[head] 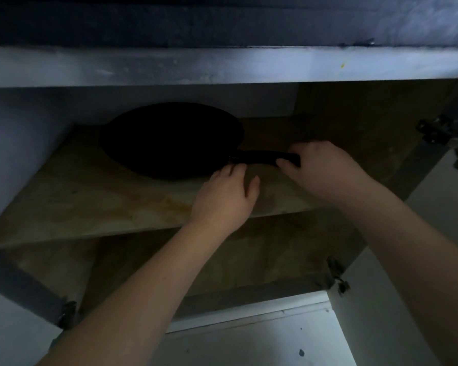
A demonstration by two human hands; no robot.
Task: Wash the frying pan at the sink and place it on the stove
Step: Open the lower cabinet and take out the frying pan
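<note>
A black frying pan (171, 140) lies on the wooden shelf (90, 196) inside a dim open cabinet, its handle pointing right. My right hand (325, 170) grips the end of the handle, fingers and thumb curled round it. My left hand (226, 198) rests on the shelf just below the handle's base, fingers straight and reaching toward the pan's rim. Sink and stove are out of view.
The counter's front edge (222, 66) overhangs the cabinet. Open cabinet doors with metal hinges (439, 133) stand at right and lower left. A lower shelf (249, 260) sits beneath, and the white floor (262, 339) shows at the bottom.
</note>
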